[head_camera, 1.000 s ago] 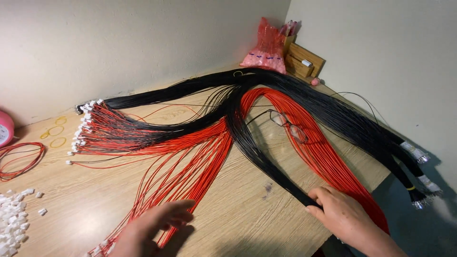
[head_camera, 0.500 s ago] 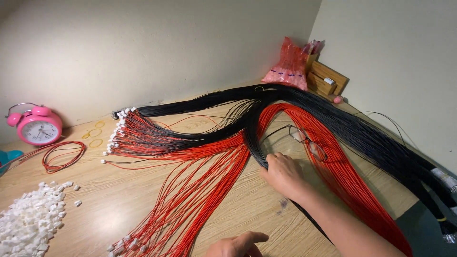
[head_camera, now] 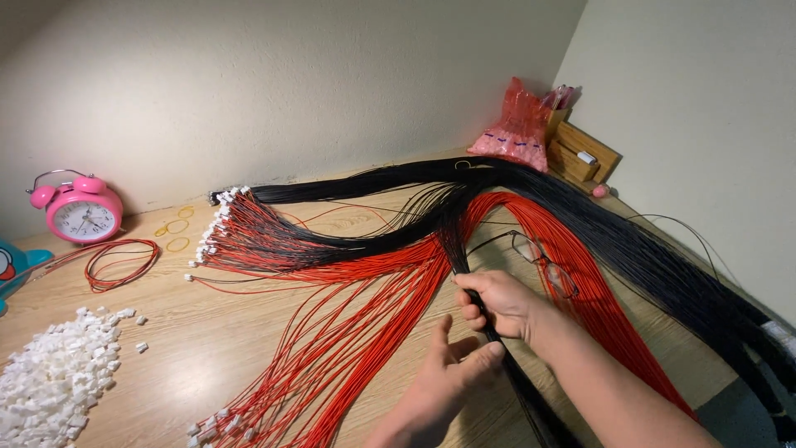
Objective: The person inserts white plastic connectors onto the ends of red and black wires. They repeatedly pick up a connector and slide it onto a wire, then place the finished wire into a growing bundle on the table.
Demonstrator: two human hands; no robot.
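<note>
Gripping a thin bundle of black wires (head_camera: 477, 286), my right hand (head_camera: 496, 303) is clenched round it near the middle of the wooden table (head_camera: 174, 332); my left hand (head_camera: 444, 373) lies just below, fingers loose, its thumb tip touching the same strand. Doing this well, I judge, means keeping the bundle taut and clear of the red wires (head_camera: 356, 323) fanned beside it. Wires are slim, glossy, round; many carry small white plastic connectors (head_camera: 217, 217). Spectacles (head_camera: 543, 261) rest on the red strands; loose white connector housings (head_camera: 58, 373) lie heaped at left.
</note>
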